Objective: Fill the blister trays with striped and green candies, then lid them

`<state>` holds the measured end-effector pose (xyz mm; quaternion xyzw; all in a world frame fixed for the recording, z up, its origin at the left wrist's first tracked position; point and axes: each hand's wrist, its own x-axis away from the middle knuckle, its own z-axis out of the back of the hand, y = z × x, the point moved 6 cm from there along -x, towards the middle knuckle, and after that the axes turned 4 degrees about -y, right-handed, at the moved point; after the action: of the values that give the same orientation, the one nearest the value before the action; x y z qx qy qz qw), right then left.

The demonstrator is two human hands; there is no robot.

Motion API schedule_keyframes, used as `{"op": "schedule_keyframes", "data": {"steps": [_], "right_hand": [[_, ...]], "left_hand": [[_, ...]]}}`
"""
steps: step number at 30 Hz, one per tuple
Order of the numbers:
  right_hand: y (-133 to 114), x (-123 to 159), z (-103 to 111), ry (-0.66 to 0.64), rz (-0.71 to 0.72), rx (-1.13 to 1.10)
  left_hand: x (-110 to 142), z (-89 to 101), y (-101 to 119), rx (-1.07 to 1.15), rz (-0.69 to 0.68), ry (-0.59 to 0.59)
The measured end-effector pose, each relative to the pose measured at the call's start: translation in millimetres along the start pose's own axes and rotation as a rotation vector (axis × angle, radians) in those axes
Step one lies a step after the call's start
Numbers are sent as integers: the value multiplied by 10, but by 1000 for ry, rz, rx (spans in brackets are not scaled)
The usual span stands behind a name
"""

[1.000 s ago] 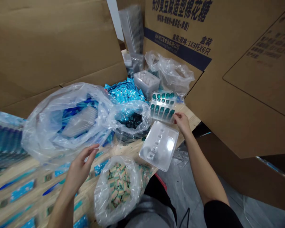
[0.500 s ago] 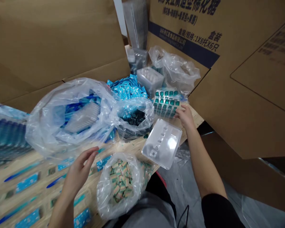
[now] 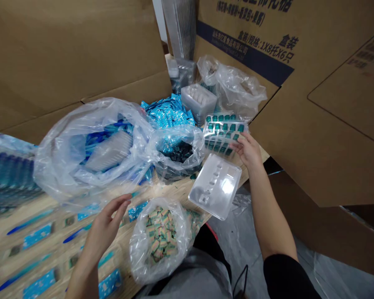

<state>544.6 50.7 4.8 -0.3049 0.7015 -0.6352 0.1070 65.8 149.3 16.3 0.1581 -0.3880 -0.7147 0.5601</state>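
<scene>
- Head view: we see the right hand (image 3: 249, 151) at the right, near corner of the green-filled tray (image 3: 217, 136), which lies just leftward and beyond it.
- Its fingers are half curled, thumb and fingertips parted; we cannot tell whether they pinch anything.
- We find the left hand (image 3: 109, 220) well apart from that tray, thumb and fingers spread, with no grip visible; the bag (image 3: 170, 169) of dark pieces lies between.
- Nearer us, the plastic tray (image 3: 212, 187) overhangs the table (image 3: 180, 187) edge, its long axis running away from us and rightward. The right hand is nearer to both trays.
</scene>
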Motion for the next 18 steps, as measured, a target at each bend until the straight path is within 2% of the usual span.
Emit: {"op": "schedule_keyframes", "data": {"steps": [6, 10, 13, 16, 18], "right_hand": [[-237, 123, 228, 51, 133, -75], [-482, 466, 215, 37, 190, -101], [-650, 922, -18, -43, 201, -109], [-675, 1449, -392, -170, 156, -99], [-580, 1771, -664, -264, 77, -75]], "left_hand": [[79, 111, 106, 31, -36, 45], [172, 122, 239, 156, -31, 71], [316, 3, 493, 314, -83, 38], [484, -254, 837, 549, -227, -158], [586, -398, 1026, 705, -358, -299]]}}
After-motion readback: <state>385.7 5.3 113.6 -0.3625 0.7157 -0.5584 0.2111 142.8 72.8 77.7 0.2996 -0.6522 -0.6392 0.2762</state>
